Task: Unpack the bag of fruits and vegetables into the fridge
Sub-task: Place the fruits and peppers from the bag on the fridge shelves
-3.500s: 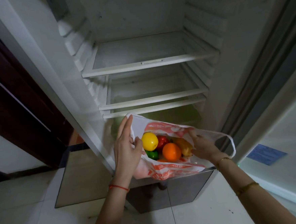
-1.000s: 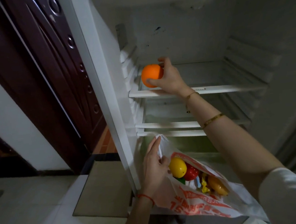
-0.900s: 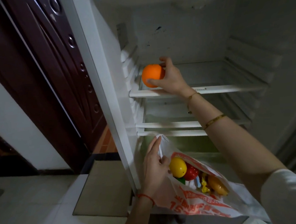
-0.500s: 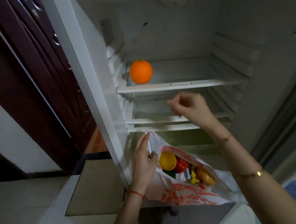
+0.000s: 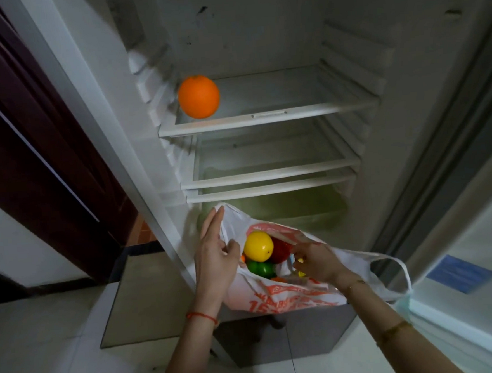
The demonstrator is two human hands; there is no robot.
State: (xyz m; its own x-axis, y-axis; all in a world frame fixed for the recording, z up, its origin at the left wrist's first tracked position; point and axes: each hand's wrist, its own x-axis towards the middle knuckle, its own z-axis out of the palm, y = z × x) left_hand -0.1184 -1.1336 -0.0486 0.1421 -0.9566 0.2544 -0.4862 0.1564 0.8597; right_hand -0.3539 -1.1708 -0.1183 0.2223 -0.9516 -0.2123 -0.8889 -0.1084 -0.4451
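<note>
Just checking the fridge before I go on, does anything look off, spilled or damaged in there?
Nothing spilled or broken. Dark smudges mark the fridge's back wall. The orange sits at the left front of the top shelf, near the edge, so it might roll.

A round orange fruit [image 5: 199, 96] sits at the left end of the white fridge's [image 5: 272, 33] top glass shelf [image 5: 269, 117]. Below, a white plastic bag with orange print [image 5: 287, 298] gapes open, holding a glossy yellow fruit [image 5: 258, 246], a red one [image 5: 281, 251] and a green one [image 5: 260, 268].
</note>
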